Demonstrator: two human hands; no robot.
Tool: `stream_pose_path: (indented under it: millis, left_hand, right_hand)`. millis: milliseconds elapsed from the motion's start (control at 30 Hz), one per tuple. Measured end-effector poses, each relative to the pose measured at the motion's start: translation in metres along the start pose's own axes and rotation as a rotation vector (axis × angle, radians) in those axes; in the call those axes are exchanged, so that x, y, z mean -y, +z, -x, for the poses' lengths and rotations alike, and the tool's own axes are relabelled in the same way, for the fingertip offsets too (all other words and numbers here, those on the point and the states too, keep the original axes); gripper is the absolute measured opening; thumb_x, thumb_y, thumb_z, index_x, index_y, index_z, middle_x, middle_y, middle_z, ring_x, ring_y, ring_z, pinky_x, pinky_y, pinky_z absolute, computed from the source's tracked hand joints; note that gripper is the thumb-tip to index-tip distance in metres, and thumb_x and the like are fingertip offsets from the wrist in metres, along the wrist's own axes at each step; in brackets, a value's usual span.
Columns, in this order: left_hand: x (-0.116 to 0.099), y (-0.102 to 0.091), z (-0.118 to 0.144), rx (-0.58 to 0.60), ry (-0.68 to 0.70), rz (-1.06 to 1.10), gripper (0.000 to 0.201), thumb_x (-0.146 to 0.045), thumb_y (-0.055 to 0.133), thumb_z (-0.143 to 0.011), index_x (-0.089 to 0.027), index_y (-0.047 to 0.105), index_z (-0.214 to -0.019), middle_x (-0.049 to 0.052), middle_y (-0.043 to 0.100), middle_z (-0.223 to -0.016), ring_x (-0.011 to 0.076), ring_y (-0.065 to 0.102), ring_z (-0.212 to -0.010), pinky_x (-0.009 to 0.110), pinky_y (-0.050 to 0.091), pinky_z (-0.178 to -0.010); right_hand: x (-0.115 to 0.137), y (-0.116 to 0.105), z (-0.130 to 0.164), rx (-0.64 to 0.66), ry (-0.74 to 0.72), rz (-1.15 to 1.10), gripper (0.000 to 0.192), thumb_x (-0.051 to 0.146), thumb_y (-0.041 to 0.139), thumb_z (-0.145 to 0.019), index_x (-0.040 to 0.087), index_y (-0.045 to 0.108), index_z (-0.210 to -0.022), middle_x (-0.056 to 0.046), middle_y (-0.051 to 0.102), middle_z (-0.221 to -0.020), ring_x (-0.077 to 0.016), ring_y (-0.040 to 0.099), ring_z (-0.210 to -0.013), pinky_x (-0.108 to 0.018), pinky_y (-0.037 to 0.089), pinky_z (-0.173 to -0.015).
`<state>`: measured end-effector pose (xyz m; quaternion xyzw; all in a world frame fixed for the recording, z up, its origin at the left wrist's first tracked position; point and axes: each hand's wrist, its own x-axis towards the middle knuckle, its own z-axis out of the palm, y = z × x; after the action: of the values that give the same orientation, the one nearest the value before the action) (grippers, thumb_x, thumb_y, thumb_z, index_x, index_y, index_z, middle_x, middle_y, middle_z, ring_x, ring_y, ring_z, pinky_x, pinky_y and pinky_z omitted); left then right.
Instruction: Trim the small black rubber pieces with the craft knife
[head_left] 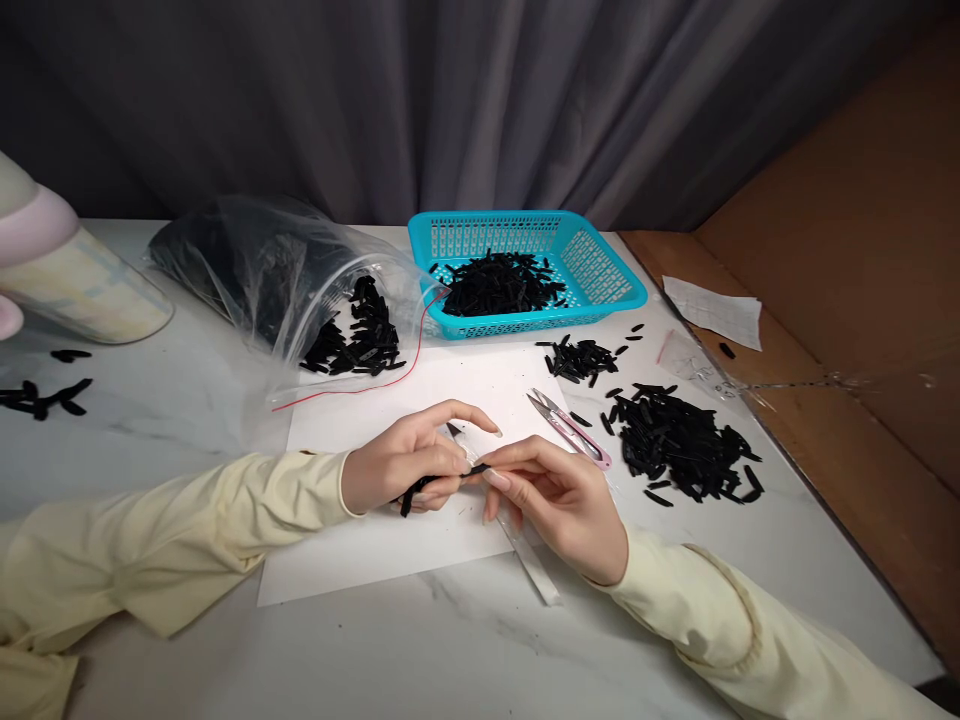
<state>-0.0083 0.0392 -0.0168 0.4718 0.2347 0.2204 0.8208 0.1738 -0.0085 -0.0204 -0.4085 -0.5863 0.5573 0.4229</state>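
Observation:
My left hand [412, 460] is closed on several small black strips, whose ends [407, 500] stick out below its fingers. Its index finger is raised and bent. My right hand [562, 505] pinches the tip of a black strip [478, 469] that stretches between both hands. Under them lies a white sheet of paper [315, 560]. A narrow white strip [536, 570] passes beneath the right hand; what its far end is, I cannot make out. Pink-handled thread snips [570, 430] rest just beyond the right hand, blades pointing away to the left.
A blue basket [622, 290] holding black pieces stands at the back. Left of it, a clear plastic bag [247, 270] with a red edge lies open, with more inside. Loose black piles [682, 440] sit at right. A cylindrical object [97, 285] stands far left; cardboard [847, 230] borders the right.

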Motion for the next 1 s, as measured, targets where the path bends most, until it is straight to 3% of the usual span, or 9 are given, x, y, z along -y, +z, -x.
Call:
stream_pose_path:
  millis: [267,500,800,1000]
  left_hand:
    - [0.000,0.001,0.000,-0.022,-0.012,0.001,0.030,-0.016,0.050,-0.078,-0.015,0.043,-0.107,-0.011,0.039,-0.043,0.0041,0.027,-0.036,0.015,0.025,-0.036]
    - [0.001,0.001,0.000,-0.031,-0.018,-0.018,0.030,-0.018,0.052,-0.078,-0.016,0.043,-0.107,-0.011,0.039,-0.043,0.0041,0.027,-0.036,0.015,0.025,-0.037]
    - [0.004,0.002,-0.001,-0.030,-0.013,-0.177,0.032,-0.025,0.055,-0.078,-0.016,0.043,-0.107,-0.011,0.041,-0.047,0.0046,0.030,-0.037,0.017,0.029,-0.038]
    - [0.005,0.004,-0.004,-0.206,0.011,-0.181,0.029,-0.039,0.052,-0.081,-0.016,0.044,-0.098,-0.013,0.036,-0.038,0.0043,0.026,-0.033,0.015,0.024,-0.034]
  right_hand:
    - [-0.001,0.002,0.000,-0.013,0.029,-0.039,0.006,0.020,0.060,-0.081,0.017,0.059,-0.087,-0.003,0.066,-0.074,-0.0114,0.063,-0.055,-0.024,0.052,-0.051]
    - [0.001,0.002,-0.001,-0.020,0.066,-0.099,0.012,0.022,0.065,-0.077,0.017,0.060,-0.086,-0.003,0.065,-0.075,-0.0122,0.064,-0.056,-0.025,0.054,-0.053]
    - [0.001,0.004,-0.002,-0.037,0.107,-0.105,0.009,0.022,0.062,-0.080,0.017,0.060,-0.086,-0.002,0.064,-0.065,-0.0125,0.061,-0.057,-0.019,0.043,-0.040]
    - [0.000,-0.003,-0.011,-0.106,0.240,-0.280,0.018,0.026,0.069,-0.074,0.015,0.062,-0.086,-0.001,0.063,-0.059,-0.0108,0.057,-0.051,-0.018,0.044,-0.036]
